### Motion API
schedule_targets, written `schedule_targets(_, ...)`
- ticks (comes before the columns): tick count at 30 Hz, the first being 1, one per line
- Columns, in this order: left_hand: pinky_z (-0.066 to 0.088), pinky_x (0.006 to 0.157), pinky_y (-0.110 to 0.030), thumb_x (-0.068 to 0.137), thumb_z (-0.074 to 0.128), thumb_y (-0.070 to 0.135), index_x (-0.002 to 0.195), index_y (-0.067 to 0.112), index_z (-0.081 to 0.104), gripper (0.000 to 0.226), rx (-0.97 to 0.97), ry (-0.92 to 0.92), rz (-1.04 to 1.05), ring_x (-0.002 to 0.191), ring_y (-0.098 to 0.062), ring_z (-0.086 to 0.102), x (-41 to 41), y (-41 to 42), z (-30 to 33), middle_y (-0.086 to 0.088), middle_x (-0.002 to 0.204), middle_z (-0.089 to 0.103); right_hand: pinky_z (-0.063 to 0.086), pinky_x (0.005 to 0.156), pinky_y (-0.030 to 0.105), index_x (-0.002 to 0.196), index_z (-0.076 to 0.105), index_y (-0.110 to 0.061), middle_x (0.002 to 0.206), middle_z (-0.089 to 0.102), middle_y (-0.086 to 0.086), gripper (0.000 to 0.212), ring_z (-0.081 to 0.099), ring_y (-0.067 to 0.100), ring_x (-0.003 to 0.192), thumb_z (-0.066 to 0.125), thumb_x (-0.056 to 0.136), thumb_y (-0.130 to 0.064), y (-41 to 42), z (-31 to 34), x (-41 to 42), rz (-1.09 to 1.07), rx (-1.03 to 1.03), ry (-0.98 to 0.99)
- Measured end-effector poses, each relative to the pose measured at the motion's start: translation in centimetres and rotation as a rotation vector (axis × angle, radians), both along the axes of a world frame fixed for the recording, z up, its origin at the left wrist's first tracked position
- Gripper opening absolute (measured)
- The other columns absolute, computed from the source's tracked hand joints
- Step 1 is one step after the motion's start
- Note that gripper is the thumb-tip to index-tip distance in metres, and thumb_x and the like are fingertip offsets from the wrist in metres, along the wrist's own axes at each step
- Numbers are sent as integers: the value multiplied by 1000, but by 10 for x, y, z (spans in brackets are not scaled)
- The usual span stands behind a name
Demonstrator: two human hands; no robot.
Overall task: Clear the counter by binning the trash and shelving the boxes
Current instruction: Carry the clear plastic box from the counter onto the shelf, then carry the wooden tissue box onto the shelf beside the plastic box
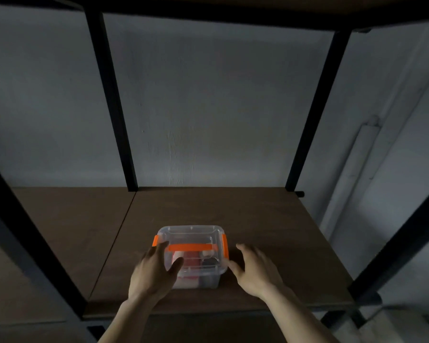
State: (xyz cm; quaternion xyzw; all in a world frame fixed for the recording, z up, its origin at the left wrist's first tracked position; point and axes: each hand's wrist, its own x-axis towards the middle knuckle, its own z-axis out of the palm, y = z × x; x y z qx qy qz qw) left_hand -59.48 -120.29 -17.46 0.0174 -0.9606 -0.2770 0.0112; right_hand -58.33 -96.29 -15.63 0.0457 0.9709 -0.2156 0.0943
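One clear plastic storage box [192,253] with an orange handle [190,247] and clips is set on the brown shelf board [270,231], between both hands. The left hand [154,271] is laid on its lid edge, fingers spread, not clenched. The right hand [254,271] is held open just beside it, nothing grasped.

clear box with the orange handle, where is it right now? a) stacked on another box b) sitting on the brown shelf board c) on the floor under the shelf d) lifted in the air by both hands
b: the clear box rests directly on the brown shelf board, with the left hand against its side and the right hand open beside it, apparently not gripping.
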Motion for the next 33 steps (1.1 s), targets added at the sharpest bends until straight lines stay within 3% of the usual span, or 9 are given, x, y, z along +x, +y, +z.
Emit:
schedule_targets(3,51,98,-42,89,59,55,147,31,37,67,-76,51,-77,129,-22,54,17,12,12,2,149,52,39,114,39,156,30,-28,161,36,2,63,38,22,146,48,100,-50,11,9,21,17,43,32)
schedule_targets(6,42,109,-42,88,55,62,150,30,35,72,-152,79,-148,139,-20,45,34,26,20,4,155,45,38,115,40,157,28,-27,163,33,3,64,35,23,148,50,101,-47,27,20,44,42,92,77)
schedule_targets(12,38,110,-36,87,56,62,148,26,40,73,-276,114,-272,137,-18,47,83,74,45,3,151,49,31,120,42,158,28,-24,165,28,5,64,31,27,150,49,101,-44,78,35,106,78,186,168)
schedule_targets(17,35,115,-38,84,52,69,148,27,43,77,-324,135,-342,139,-22,46,133,137,58,0,153,48,34,117,42,155,33,-22,162,33,6,62,35,27,147,51,100,-45,141,44,180,12,213,224)
schedule_targets(28,30,116,-35,89,44,68,153,30,31,76,-301,194,-736,143,-20,38,226,332,82,6,156,41,47,101,39,138,50,-19,135,55,6,50,53,30,126,54,95,-43,302,68,363,-398,300,240)
schedule_targets(33,31,116,-39,87,45,70,154,29,30,80,-248,175,-1035,144,-22,39,289,430,87,4,157,40,44,106,39,144,45,-17,144,50,9,54,49,31,130,50,96,-42,356,78,484,-711,336,192)
